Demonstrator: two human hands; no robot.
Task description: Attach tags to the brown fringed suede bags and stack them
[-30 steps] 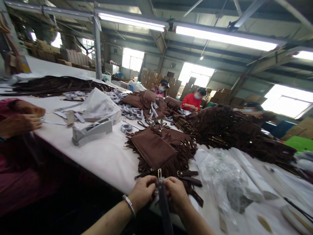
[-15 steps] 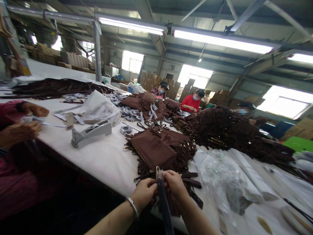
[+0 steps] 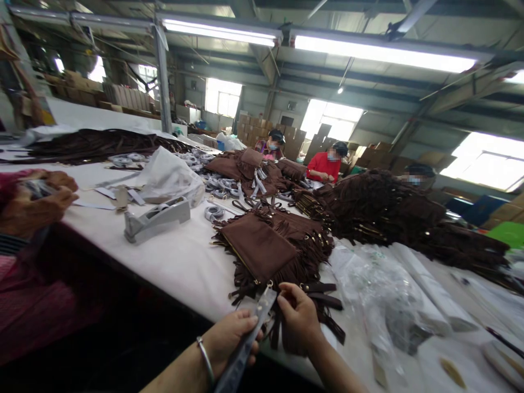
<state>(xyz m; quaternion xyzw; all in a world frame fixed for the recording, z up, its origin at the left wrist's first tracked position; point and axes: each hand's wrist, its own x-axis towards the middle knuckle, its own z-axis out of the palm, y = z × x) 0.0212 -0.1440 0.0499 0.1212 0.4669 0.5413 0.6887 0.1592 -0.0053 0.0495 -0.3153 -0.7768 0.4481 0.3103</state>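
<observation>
My left hand [image 3: 233, 339] grips a dark strap in a clear plastic sleeve [image 3: 246, 345], thumb on top, fingers beneath. The strap slants from bottom centre up to a gold metal clasp [image 3: 269, 285] at its upper end. My right hand [image 3: 301, 319] is just right of that end, fingers loosely curled and apart, with nothing visible in them; whether it touches the sleeve is unclear. Just beyond both hands lies a stack of brown fringed pouches [image 3: 257, 245] with gold zips. Brown wrist straps [image 3: 323, 295] stick out beside my right hand.
Left on the white table [image 3: 164, 273] stands a grey tape dispenser [image 3: 158, 218], with a coiled wrapped strap [image 3: 213, 212] nearby. Clear plastic bags [image 3: 376, 289] lie right. Behind them is a large fringed pile [image 3: 380, 213]. A co-worker's hands [image 3: 45, 199] are at far left; others sit across.
My left hand has moved down and left with the strap, tilting it. My right hand has loosened from its upper end. The co-worker's hands at left have shifted. The view has turned slightly.
</observation>
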